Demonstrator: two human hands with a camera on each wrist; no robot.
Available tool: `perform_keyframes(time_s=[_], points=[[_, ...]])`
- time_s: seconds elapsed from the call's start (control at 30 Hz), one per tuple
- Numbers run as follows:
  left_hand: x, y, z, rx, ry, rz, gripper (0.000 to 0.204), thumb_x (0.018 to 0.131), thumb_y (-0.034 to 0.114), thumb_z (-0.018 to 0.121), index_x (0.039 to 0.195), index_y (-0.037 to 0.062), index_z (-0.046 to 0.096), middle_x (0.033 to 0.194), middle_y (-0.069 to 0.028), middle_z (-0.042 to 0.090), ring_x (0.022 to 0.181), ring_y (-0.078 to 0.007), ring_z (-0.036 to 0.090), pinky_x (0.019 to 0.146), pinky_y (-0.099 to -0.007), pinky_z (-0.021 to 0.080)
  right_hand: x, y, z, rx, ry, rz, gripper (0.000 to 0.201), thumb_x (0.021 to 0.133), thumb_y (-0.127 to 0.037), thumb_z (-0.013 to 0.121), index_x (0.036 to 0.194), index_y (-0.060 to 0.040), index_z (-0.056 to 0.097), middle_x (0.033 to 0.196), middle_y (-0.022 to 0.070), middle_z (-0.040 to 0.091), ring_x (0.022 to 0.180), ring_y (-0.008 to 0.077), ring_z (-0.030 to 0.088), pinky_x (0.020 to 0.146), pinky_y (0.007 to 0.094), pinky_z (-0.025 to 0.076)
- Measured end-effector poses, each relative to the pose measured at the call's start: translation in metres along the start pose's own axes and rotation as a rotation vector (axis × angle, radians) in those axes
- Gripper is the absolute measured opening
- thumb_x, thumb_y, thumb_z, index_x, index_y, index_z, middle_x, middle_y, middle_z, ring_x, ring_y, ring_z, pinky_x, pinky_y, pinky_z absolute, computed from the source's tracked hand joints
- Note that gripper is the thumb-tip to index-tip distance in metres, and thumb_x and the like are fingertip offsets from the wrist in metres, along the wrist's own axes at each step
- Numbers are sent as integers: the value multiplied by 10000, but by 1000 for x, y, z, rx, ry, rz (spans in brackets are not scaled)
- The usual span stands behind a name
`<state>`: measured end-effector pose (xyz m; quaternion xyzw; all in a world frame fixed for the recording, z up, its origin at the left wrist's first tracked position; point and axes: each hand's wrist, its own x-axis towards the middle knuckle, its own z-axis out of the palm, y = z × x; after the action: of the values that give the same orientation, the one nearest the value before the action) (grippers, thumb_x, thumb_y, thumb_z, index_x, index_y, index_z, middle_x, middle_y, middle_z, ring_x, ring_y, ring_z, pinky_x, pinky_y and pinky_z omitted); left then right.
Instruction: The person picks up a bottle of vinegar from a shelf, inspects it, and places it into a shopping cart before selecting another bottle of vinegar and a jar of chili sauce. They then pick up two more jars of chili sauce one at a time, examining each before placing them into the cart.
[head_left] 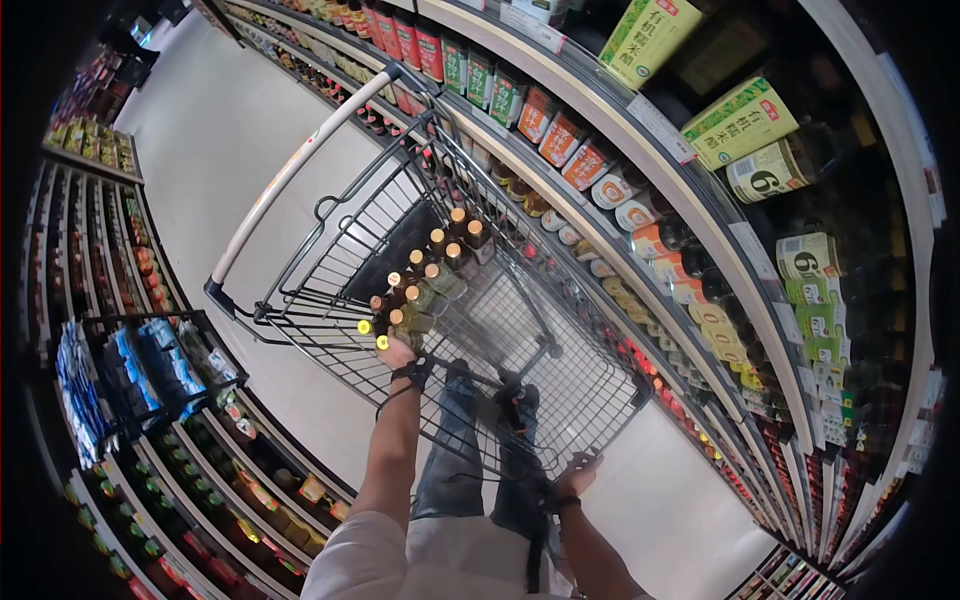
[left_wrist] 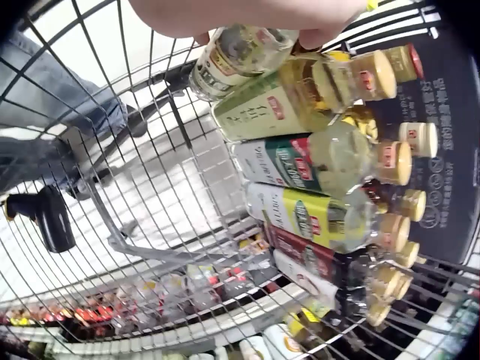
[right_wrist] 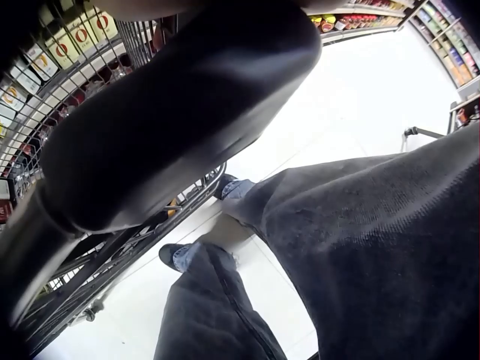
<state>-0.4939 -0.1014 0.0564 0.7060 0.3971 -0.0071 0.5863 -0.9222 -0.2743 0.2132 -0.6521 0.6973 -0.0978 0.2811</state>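
Note:
My left hand (head_left: pixel 398 352) reaches into the shopping cart (head_left: pixel 490 440) at the near end of a group of bottles. In the left wrist view its fingers (left_wrist: pixel 311 37) curl around a clear bottle (left_wrist: pixel 232 64) with a pale label; the cap is hidden under the hand. Beside it stand a bottle with a pale green label (left_wrist: pixel 262 109), a dark green-labelled bottle (left_wrist: pixel 300 161) and a yellow-green-labelled bottle (left_wrist: pixel 304 217), mostly with tan caps. My right hand (head_left: pixel 578 474) grips the cart's rim at its near corner, mostly cropped in the right wrist view.
Shelves of bottles and boxes (head_left: pixel 740 125) run close along the cart's far side. Another shelf unit (head_left: pixel 200 480) with hanging blue packets (head_left: pixel 170 360) stands on the left. The cart's handle (head_left: pixel 300 165) points up the pale aisle floor (head_left: pixel 210 110). My legs (head_left: pixel 447 450) stand against the cart.

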Motion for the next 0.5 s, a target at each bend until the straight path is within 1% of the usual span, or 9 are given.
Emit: perform_keyframes(time_s=[0.03, 0.07, 0.13, 0.17, 0.27, 0.3, 0.4, 0.43, 0.5], points=[[12, -12, -3, -13, 1, -47, 390, 913, 252, 727, 963, -127, 648, 877, -199, 694, 759, -307, 619, 714, -420, 496, 1, 2, 1, -2, 1, 4, 247, 927, -54, 606, 1143, -37, 486, 848, 119, 708, 736, 314, 687, 658, 432, 521], [12, -11, -3, -1, 51, -59, 389, 908, 249, 733, 966, -126, 649, 885, -200, 698, 763, -308, 624, 713, -421, 498, 2, 3, 2, -4, 2, 9, 270, 928, -60, 610, 1166, -35, 485, 839, 117, 703, 730, 315, 683, 657, 435, 520], [4, 1, -2, 26, 151, -85, 386, 898, 242, 745, 970, -125, 649, 901, -200, 705, 769, -309, 636, 711, -423, 501, 5, 12, 5, -27, 21, -41, 340, 930, -65, 612, 1234, -31, 465, 831, 120, 698, 724, 320, 677, 652, 445, 516], [-1, 6, -6, 20, 58, -51, 391, 893, 236, 744, 990, -131, 650, 929, -204, 712, 792, -305, 651, 725, -423, 510, 4, 16, 7, -38, 32, -60, 375, 931, -68, 613, 1269, -29, 456, 828, 121, 695, 721, 323, 673, 649, 450, 513], [3, 4, -13, 5, -88, -69, 372, 896, 223, 730, 969, -135, 657, 918, -204, 714, 792, -293, 654, 741, -414, 513, 5, 24, 8, -23, 16, -106, 466, 932, -68, 612, 1349, -18, 410, 835, 126, 698, 711, 331, 669, 644, 459, 511], [-12, 23, -17, 141, -102, -42, 398, 894, 205, 720, 1089, -126, 617, 992, -217, 692, 838, -282, 653, 764, -395, 519, 5, 27, 9, -45, 30, -101, 459, 932, -62, 601, 1347, -10, 413, 841, 130, 701, 716, 329, 673, 649, 455, 515], [10, -3, -21, -6, -122, -78, 594, 870, 182, 736, 1317, -102, 467, 1124, -232, 631, 914, -270, 637, 781, -377, 525, 5, 19, 6, -102, 8, -52, 462, 926, -53, 594, 1345, -9, 406, 833, 136, 698, 730, 337, 673, 663, 453, 518], [-17, 25, -25, 106, -70, -115, 802, 852, 147, 750, 1460, -63, 271, 1243, -251, 543, 1042, -291, 603, 883, -382, 512, 6, 20, 5, -79, 2, -53, 468, 923, -61, 594, 1348, -13, 404, 842, 142, 697, 742, 347, 674, 671, 462, 519], [-53, 58, -33, 187, -35, -36, 827, 845, 140, 757, 1472, -58, 254, 1270, -258, 521, 1095, -302, 578, 949, -392, 480, 6, 22, 5, -30, -15, -55, 482, 917, -79, 595, 1353, -21, 399, 859, 153, 696, 765, 368, 677, 689, 482, 521]])
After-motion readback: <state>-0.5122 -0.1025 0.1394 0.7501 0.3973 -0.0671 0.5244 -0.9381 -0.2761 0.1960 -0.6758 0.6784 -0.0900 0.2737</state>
